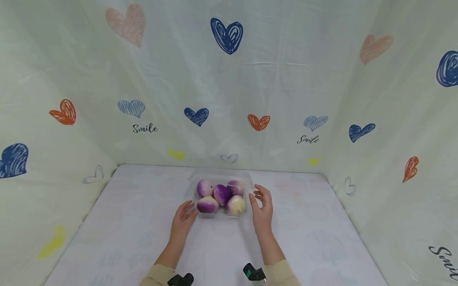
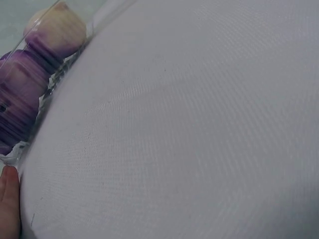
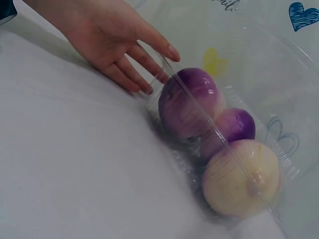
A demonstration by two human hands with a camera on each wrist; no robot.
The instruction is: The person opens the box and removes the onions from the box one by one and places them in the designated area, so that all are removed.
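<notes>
A clear plastic box (image 1: 222, 215) stands on the table, holding several purple-and-white turnips (image 1: 208, 205). In the right wrist view, a pale turnip (image 3: 241, 179) and two purple ones show through its wall. My left hand (image 1: 182, 220) is at the box's front left corner, its loosely straight fingers right at the side wall. The same fingers (image 2: 9, 199) appear at the left wrist view's lower left edge. At the right side is my right hand (image 1: 262, 208), thumb and fingers spread apart beside the rim. Clear plastic extends up behind the turnips.
A white cloth covers the table (image 1: 315, 230). Pale curtains with printed hearts (image 1: 196, 116) and lettering hang at the back and both sides. Dark wrist cameras (image 1: 254, 272) sit at both beige sleeves (image 1: 282, 274).
</notes>
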